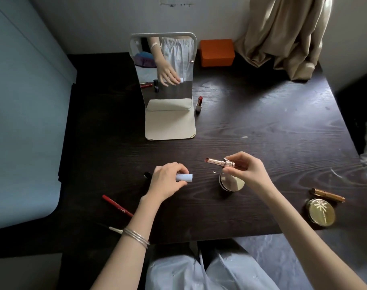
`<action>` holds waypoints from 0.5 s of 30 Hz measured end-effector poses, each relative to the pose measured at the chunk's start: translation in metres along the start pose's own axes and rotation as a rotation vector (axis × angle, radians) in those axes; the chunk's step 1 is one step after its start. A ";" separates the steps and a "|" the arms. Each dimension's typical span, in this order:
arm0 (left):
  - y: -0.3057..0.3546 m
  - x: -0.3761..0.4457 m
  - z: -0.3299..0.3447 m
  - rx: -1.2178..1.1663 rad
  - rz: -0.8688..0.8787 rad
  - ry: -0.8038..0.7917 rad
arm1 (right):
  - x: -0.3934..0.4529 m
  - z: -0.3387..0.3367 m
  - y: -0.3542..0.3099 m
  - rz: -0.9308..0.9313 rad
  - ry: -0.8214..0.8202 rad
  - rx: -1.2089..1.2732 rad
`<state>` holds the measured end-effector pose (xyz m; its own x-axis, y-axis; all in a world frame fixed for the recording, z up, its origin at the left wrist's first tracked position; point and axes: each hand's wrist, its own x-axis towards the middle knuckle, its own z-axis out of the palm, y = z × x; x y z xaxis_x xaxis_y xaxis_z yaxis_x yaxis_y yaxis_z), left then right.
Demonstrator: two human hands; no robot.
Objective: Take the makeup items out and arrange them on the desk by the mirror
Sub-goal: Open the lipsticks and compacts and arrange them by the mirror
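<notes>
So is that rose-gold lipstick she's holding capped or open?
Open. The rose-gold lipstick in the right hand shows its bare pink tip, and the left hand holds the pale cap apart from it.

The desk (262,126) is a dark wood-grain surface with a visible front edge. A standing mirror (166,68) sits at the back, left of centre, on a cream base plate (170,122). An uncapped red lipstick (199,104) stands upright just beside the base plate's right side. An orange box (217,51) lies at the back edge, right of the mirror. A beige curtain (283,38) drapes onto the back right corner. A round jar (230,184) sits near the front centre. A gold compact (320,212) and a gold tube (328,194) lie near the front right corner, just beside each other. A red pencil (116,205) lies near the front left. A small black cap (147,174) rests behind the pencil.
</notes>
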<state>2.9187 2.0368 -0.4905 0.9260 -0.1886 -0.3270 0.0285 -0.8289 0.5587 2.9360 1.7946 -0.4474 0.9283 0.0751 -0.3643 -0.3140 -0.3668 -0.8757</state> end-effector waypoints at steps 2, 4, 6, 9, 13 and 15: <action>0.000 0.002 0.012 0.030 -0.012 0.018 | -0.004 0.000 0.007 0.020 -0.006 0.000; 0.000 0.003 0.022 0.052 -0.026 0.047 | -0.008 0.000 0.014 0.033 -0.017 -0.005; 0.001 0.004 0.030 0.060 -0.037 0.077 | -0.010 0.001 0.020 0.047 -0.019 0.007; 0.001 0.005 0.039 0.044 -0.068 0.120 | -0.011 0.000 0.026 0.073 -0.012 0.021; -0.001 0.008 0.043 0.016 -0.096 0.156 | -0.011 0.000 0.030 0.098 -0.014 0.041; -0.001 0.009 0.042 0.019 -0.096 0.145 | -0.011 0.001 0.030 0.102 -0.018 0.035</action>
<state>2.9111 2.0140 -0.5255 0.9640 -0.0308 -0.2641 0.1141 -0.8493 0.5155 2.9165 1.7839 -0.4703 0.8876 0.0556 -0.4573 -0.4137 -0.3407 -0.8443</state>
